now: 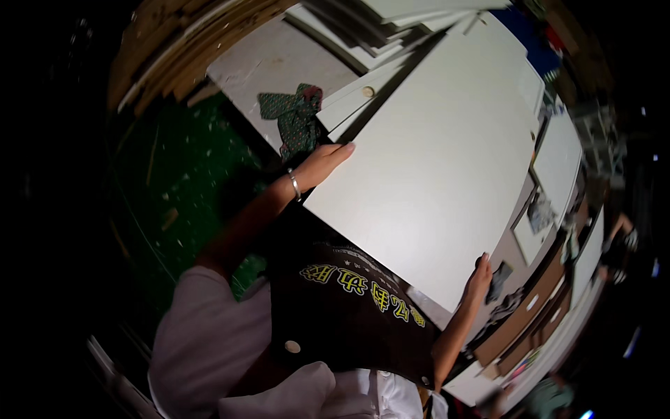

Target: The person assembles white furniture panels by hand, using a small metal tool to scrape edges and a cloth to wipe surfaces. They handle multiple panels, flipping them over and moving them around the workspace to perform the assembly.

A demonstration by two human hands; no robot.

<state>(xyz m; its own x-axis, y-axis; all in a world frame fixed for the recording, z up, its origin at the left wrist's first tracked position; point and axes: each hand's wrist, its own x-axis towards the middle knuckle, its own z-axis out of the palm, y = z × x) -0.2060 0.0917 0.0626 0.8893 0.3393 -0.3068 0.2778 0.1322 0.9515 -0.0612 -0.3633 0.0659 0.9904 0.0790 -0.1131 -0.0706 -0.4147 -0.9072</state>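
A large flat white panel stretches away in front of me, its near edge close to my dark apron. My left hand, with a silver bangle at the wrist, is closed on the panel's left edge, thumb on top. On the opposite edge, near the right corner, my right hand grips the same panel. The fingers of both hands are partly hidden below it. Beside my left hand lies a dark green patterned cloth. More white boards show beyond the panel's left edge, one with a small round spot.
Stacked wooden boards stand at the far left, by a green floor with scraps. To the right are brown panels, another white board and a grey rag. Another person is at the far right.
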